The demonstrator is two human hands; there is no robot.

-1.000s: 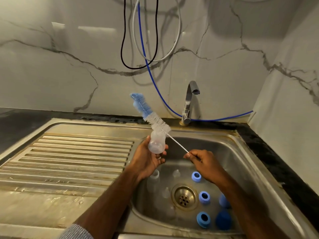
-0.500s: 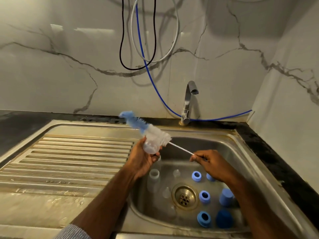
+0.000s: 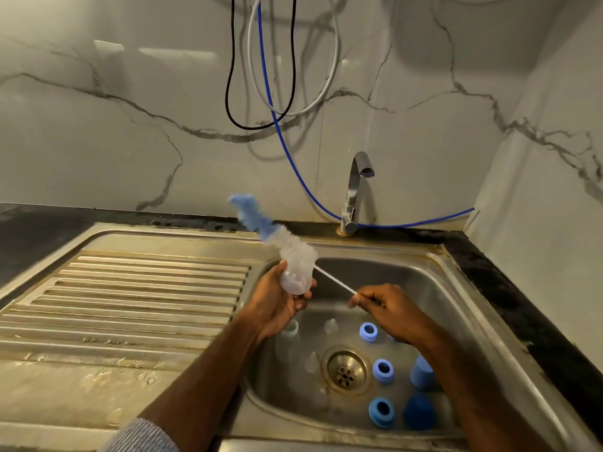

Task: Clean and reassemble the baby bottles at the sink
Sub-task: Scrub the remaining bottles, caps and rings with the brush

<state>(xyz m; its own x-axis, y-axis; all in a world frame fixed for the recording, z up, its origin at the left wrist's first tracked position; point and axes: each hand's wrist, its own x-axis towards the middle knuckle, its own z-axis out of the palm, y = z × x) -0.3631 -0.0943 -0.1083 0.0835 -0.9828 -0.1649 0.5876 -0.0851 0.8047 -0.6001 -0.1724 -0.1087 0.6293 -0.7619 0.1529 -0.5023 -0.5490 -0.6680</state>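
Note:
My left hand [image 3: 277,301] grips a small clear baby bottle [image 3: 295,280] over the left rim of the sink basin [image 3: 456,288]. A bottle brush [image 3: 277,234] with white and blue bristles lies across the bottle's top, its blue tip pointing up and left. My right hand [image 3: 388,308] pinches the brush's thin white handle [image 3: 332,282] above the basin. On the basin floor lie three blue screw rings [image 3: 368,331], [image 3: 382,370], [image 3: 381,412], two blue caps [image 3: 421,371], [image 3: 419,411], another clear bottle [image 3: 288,337] and clear teats [image 3: 331,326].
A steel drainboard [image 3: 137,305] stretches to the left of the basin. The tap [image 3: 355,190] stands at the back with no water running. Black, white and blue hoses [image 3: 270,93] hang on the marble wall. The drain [image 3: 346,371] sits at the basin's middle.
The brush swung: its blue tip dropped leftward, then rose again while the bristles slid over the bottle's top. My right hand shifted slightly along with the handle.

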